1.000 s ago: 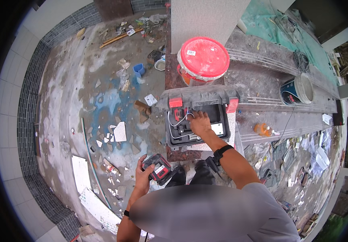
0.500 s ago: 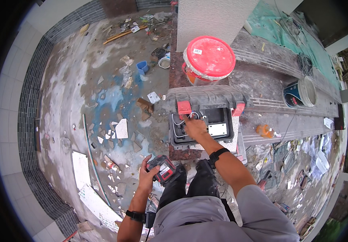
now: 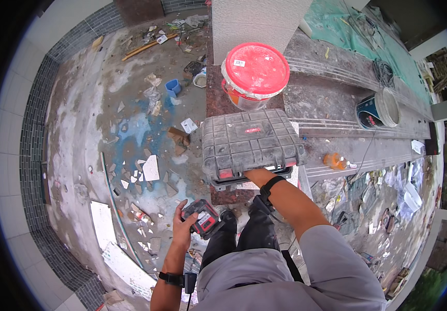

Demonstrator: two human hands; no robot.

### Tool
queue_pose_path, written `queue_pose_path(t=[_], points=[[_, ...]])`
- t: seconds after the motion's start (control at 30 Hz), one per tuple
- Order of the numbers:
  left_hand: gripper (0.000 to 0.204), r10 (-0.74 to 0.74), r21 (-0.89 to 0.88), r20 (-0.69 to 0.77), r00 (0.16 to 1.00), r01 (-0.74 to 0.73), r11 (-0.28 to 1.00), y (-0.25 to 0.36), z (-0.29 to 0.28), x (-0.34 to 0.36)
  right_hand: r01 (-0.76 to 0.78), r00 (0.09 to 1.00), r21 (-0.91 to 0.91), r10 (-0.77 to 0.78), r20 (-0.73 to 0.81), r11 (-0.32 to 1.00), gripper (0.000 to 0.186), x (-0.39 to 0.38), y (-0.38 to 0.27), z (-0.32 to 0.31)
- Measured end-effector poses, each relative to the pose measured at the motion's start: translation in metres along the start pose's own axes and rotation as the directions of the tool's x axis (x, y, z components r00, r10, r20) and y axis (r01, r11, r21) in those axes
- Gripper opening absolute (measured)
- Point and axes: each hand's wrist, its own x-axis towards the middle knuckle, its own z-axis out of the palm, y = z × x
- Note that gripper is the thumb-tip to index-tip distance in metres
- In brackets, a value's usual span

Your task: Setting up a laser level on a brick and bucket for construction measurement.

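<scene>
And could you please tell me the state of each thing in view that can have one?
Case: nearly closed, not fully shut.
Device: held in the left hand; on or off, I cannot tell.
Right hand: mostly hidden inside the case.
Red bucket: covered, upright.
Dark bucket: open.
Cable: coiled.
Green sheet: spread out.

Building site (tile shards (image 3: 151,168), buckets (image 3: 367,112))
</scene>
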Motion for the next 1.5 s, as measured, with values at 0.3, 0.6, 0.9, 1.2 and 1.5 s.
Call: queue_pose_path(t=[0.3,0.6,0.9,1.2,1.5], points=[[0.07,-0.013,0.009,0.119,0.993,0.012,1.0,-0.005,0.033,0.009,-0.042,0.997,-0.1,0.048,0.063,0.994,0.037,0.208,-0.051,-0.034],[0.073,-0.026,-0.03,0.102,0.994,0.03,0.999,-0.024,0.022,0.002,-0.081,0.983,-0.199,0.111,0.148,0.977,0.041,0.219,-0.065,-0.073],[0.073,-0.035,-0.016,0.072,0.997,0.036,0.999,-0.022,0.009,-0.004,-0.096,0.958,-0.289,0.167,0.232,0.952,0.045,0.164,-0.079,-0.122],[0.074,-0.04,-0.05,0.086,0.995,0.045,0.998,-0.027,0.007,-0.009,-0.115,0.942,-0.37,0.219,0.255,0.922,0.049,0.163,-0.105,-0.117],[0.071,-0.043,-0.021,0.117,0.992,0.046,0.999,-0.026,0.01,-0.009,-0.118,0.917,-0.445,0.27,0.295,0.888,0.054,0.151,-0.131,-0.106]])
